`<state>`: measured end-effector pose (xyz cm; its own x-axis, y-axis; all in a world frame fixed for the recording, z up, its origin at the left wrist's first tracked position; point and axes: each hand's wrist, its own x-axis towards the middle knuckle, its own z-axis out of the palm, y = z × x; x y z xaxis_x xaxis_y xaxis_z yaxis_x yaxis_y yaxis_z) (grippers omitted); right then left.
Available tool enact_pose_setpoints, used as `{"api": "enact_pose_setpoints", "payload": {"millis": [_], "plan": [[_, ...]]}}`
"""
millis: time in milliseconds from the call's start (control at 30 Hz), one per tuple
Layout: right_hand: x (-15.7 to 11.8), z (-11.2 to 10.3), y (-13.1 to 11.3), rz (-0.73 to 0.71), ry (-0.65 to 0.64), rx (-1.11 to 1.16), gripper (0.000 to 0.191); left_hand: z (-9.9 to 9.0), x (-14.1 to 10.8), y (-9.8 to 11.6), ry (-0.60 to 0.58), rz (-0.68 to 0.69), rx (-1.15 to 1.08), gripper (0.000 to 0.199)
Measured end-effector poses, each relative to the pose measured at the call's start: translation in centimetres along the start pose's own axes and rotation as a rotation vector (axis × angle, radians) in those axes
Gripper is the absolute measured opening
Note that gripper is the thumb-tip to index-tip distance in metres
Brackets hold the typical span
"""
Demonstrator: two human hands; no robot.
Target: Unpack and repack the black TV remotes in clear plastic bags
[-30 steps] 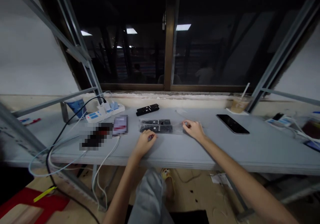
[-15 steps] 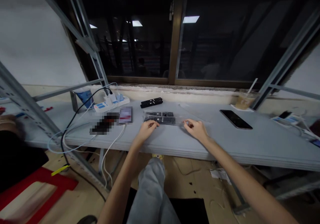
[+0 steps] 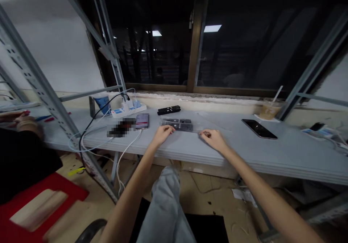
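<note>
Two black remote controls (image 3: 183, 126) lie side by side in clear plastic bags on the grey table (image 3: 233, 152). My left hand (image 3: 163, 133) rests at the near left corner of the nearer plastic bag (image 3: 196, 129), thumb and fingers pinched on its edge. At the bag's right end, the fingers of my right hand (image 3: 213, 138) are closed on the thin film. The exact grip points are small and partly hidden by the fingers. Behind the bags, close to the wall, lies another black remote control (image 3: 169, 110) without visible wrapping.
To the left are a power strip (image 3: 129, 110) with plugs and cables, a lit phone (image 3: 142, 121) and a blue cup (image 3: 102, 104). A dark phone (image 3: 259, 128) and an iced drink (image 3: 269, 109) stand right. Beyond the metal post, a co-worker's hand (image 3: 24, 119) shows.
The head view has turned slightly left, so the table things sit farther right in the picture. Both hands stay at the bag with hardly any movement. More of the co-worker's hands shows.
</note>
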<state>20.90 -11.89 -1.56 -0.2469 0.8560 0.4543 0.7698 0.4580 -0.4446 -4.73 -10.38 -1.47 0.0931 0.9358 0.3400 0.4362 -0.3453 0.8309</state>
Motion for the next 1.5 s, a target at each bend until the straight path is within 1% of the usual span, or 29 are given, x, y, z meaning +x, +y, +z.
{"api": "enact_pose_setpoints", "payload": {"millis": [100, 300, 433, 533, 600, 667, 733, 833, 900, 1000, 1067, 1233, 1367, 1500], "plan": [[-0.2, -0.1, 0.1, 0.049, 0.041, 0.014, 0.031, 0.0, -0.2, 0.1, 0.005, 0.02, 0.027, 0.025], [-1.5, -0.6, -0.2, 0.081, 0.056, -0.156, 0.028, 0.0, -0.3, 0.7, 0.01, 0.022, 0.111, 0.026], [-1.9, -0.8, -0.4, 0.124, 0.054, -0.112, 0.03, 0.0, -0.4, 0.7, 0.003, 0.049, 0.197, 0.028], [-1.6, -0.8, -0.4, 0.213, 0.101, -0.146, 0.03, 0.1, -0.6, 0.6, 0.056, 0.116, 0.376, 0.025], [-1.4, -0.6, -0.2, 0.274, 0.157, -0.145, 0.03, 0.3, -0.8, 0.6, 0.095, 0.124, 0.531, 0.023], [-1.1, -0.4, 0.1, 0.26, 0.152, -0.116, 0.028, 0.6, -1.1, 0.6, 0.151, 0.122, 0.683, 0.021], [-1.0, -0.1, 0.4, 0.244, 0.156, -0.172, 0.033, 0.9, -1.6, 0.8, 0.178, 0.122, 0.792, 0.02], [-0.9, 0.4, 0.6, 0.28, 0.106, -0.243, 0.04, 1.2, -2.3, 1.2, 0.167, 0.086, 0.852, 0.018], [-1.0, 0.6, 0.5, 0.307, 0.047, -0.261, 0.044, 1.3, -2.8, 1.4, 0.149, 0.044, 0.849, 0.018], [-1.0, 0.7, 0.4, 0.309, -0.037, -0.287, 0.05, 1.4, -3.2, 1.5, 0.136, 0.014, 0.841, 0.02], [-0.9, 0.6, 0.3, 0.311, -0.074, -0.306, 0.051, 1.4, -3.5, 1.5, 0.157, -0.013, 0.85, 0.023], [-0.8, 0.5, 0.3, 0.331, -0.137, -0.335, 0.056, 1.5, -3.9, 1.8, 0.267, -0.143, 0.887, 0.038], [-0.6, 0.8, 0.5, 0.354, -0.181, -0.391, 0.06, 1.5, -4.0, 1.9, 0.286, -0.175, 0.881, 0.044], [-0.4, 1.0, 0.7, 0.352, -0.252, -0.437, 0.063, 1.6, -3.9, 1.7, 0.304, -0.177, 0.865, 0.047]]}}
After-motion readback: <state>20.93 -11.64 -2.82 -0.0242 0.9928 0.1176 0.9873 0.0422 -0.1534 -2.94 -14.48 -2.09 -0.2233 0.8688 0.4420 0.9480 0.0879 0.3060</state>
